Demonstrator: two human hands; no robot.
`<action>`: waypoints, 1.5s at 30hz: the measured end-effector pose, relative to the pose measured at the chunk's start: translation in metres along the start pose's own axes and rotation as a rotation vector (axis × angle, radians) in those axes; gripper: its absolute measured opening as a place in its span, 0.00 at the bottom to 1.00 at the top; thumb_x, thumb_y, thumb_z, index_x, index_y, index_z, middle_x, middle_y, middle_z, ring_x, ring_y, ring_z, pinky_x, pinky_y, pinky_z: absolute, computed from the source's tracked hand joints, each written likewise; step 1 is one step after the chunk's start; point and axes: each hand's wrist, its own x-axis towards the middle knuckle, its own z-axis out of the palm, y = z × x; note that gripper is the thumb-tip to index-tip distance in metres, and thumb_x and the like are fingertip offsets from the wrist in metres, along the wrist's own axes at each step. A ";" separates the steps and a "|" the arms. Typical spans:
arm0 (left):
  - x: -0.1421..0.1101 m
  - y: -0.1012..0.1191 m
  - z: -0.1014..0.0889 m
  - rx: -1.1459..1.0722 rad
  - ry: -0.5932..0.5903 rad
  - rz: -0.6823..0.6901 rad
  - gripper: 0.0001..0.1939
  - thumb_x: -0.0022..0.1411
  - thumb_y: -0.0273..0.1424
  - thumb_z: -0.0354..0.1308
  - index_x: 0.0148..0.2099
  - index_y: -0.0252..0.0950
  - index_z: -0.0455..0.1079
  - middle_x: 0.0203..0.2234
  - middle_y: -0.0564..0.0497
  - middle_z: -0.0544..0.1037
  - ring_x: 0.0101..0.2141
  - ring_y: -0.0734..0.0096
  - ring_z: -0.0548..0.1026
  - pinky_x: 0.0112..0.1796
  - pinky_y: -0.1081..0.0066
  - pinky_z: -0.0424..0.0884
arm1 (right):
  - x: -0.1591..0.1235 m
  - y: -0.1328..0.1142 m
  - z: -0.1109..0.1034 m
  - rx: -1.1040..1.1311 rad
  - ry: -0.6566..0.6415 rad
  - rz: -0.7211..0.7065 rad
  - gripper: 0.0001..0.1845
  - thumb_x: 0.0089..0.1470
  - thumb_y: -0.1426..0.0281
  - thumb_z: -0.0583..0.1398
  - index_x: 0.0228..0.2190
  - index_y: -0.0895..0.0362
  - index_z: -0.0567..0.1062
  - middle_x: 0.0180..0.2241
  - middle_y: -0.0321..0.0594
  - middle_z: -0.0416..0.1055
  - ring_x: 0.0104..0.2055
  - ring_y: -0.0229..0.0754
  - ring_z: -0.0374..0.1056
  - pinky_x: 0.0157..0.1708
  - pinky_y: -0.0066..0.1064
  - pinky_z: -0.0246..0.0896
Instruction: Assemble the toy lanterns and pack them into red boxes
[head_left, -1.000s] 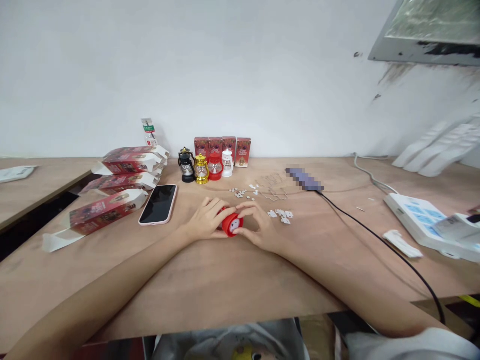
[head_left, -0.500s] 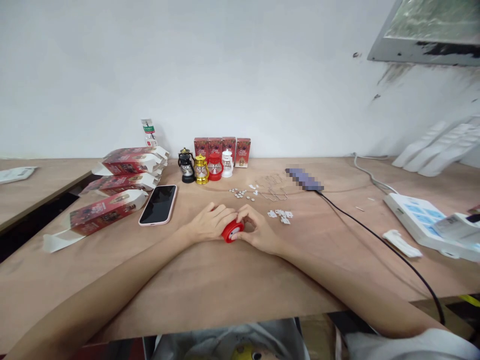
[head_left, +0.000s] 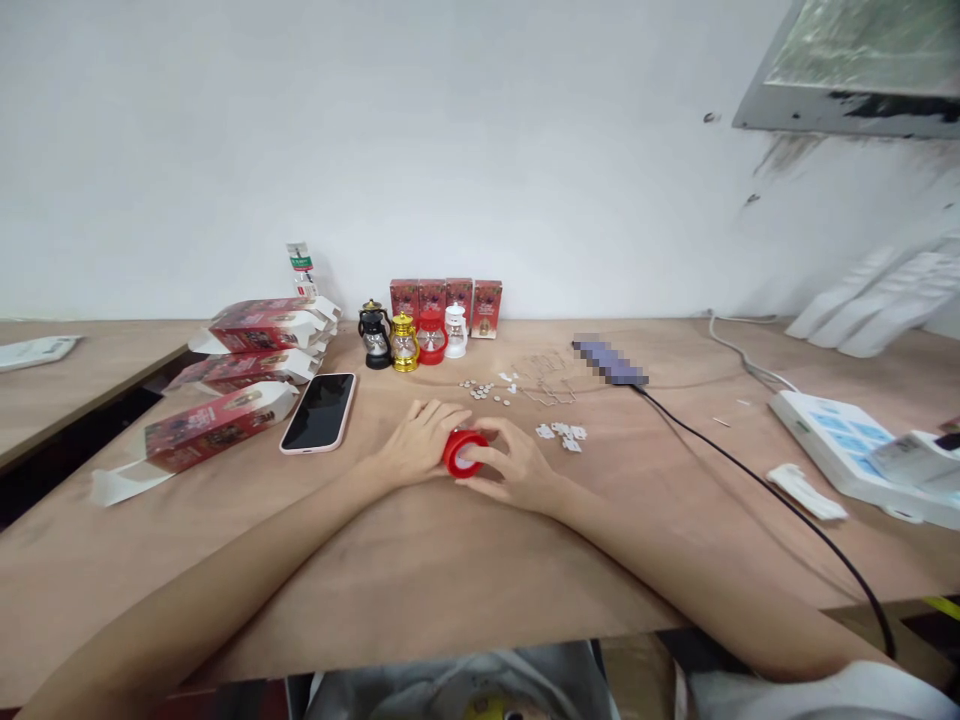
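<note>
"Near the middle of the table [head_left: 450,560], what do the 2 hands have between them?"

"It is 1 red round piece [head_left: 453,463]. Its end with the pale centre faces toward the near side."

"How is the left hand [head_left: 424,444]?"

"It is curled over the piece from the left, and has hold of it."

"And the right hand [head_left: 517,466]?"

"Half curled. Its fingers reach to the round end and touch it; whether they also grip it, I cannot tell."

"What is around?"

"Farther back stand 4 small lanterns [head_left: 405,345], in black, gold, red and white, before 4 upright red boxes [head_left: 487,308]. Small discs [head_left: 480,389] lie beyond the hands. White parts [head_left: 571,434] lie to the right, and a phone [head_left: 320,413] to the left."
</note>
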 end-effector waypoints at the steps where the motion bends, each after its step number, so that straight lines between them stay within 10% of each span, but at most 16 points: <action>1: 0.001 0.002 0.000 0.001 -0.003 -0.009 0.31 0.61 0.46 0.51 0.58 0.29 0.59 0.46 0.36 0.72 0.47 0.52 0.67 0.44 0.59 0.59 | -0.001 0.000 0.000 -0.012 -0.004 0.001 0.11 0.51 0.65 0.63 0.38 0.53 0.71 0.41 0.46 0.68 0.45 0.43 0.67 0.40 0.35 0.69; 8: -0.030 -0.018 -0.028 0.105 0.008 -0.181 0.33 0.61 0.46 0.49 0.62 0.31 0.53 0.55 0.35 0.66 0.53 0.49 0.63 0.51 0.51 0.54 | -0.003 0.000 0.000 -0.072 0.005 0.036 0.12 0.46 0.75 0.62 0.36 0.54 0.69 0.42 0.47 0.64 0.40 0.42 0.67 0.35 0.34 0.69; 16: -0.101 -0.085 -0.085 0.278 -0.045 -0.701 0.22 0.64 0.39 0.42 0.32 0.38 0.75 0.38 0.43 0.76 0.42 0.51 0.65 0.41 0.52 0.58 | -0.003 -0.003 -0.002 -0.112 0.019 -0.015 0.13 0.45 0.78 0.58 0.35 0.55 0.67 0.41 0.49 0.63 0.40 0.46 0.64 0.34 0.37 0.69; 24: -0.096 -0.081 -0.084 0.200 -0.074 -0.720 0.24 0.66 0.40 0.38 0.42 0.41 0.76 0.46 0.46 0.73 0.46 0.53 0.62 0.44 0.51 0.56 | -0.006 -0.003 -0.001 -0.093 0.056 -0.013 0.14 0.45 0.78 0.59 0.36 0.54 0.67 0.41 0.48 0.63 0.40 0.46 0.64 0.33 0.37 0.68; 45: -0.096 -0.081 -0.104 0.117 -0.029 -0.803 0.31 0.66 0.36 0.37 0.22 0.40 0.76 0.47 0.50 0.75 0.49 0.53 0.62 0.50 0.45 0.51 | -0.003 -0.005 -0.006 -0.132 0.017 -0.040 0.15 0.46 0.79 0.58 0.37 0.54 0.66 0.42 0.47 0.63 0.40 0.45 0.65 0.36 0.37 0.70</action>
